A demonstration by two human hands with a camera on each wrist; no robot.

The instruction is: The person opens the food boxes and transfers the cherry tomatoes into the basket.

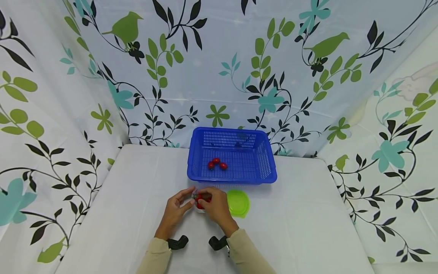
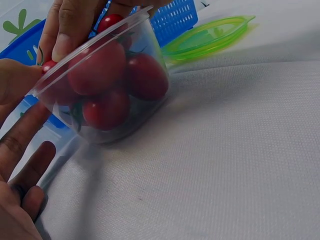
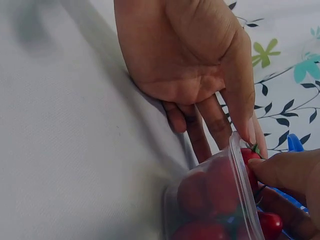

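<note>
A clear plastic tub [image 2: 147,37] filled with tomatoes [image 2: 105,110] stands on a white table [image 1: 301,213] as a person's right hand [image 1: 217,209] pinches one tomato [image 3: 248,156] between thumb and fingers at the tub's mouth, a fingertip hold that looks suited to something so small and round. The left hand [image 1: 174,209] curls thumb and forefinger about the tub's corner, its other fingers loosely spread, presumably to keep the light plastic from sliding or tipping; how firmly it presses, one cannot tell. A green lid [image 1: 238,203] lies on the table just beside the right hand, apparently set aside to leave the tub's mouth free. Beyond the hands, a blue basket [image 1: 232,180] holds three more tomatoes [image 1: 223,166], close together in its left half and, it seems, within easy reach.
</note>
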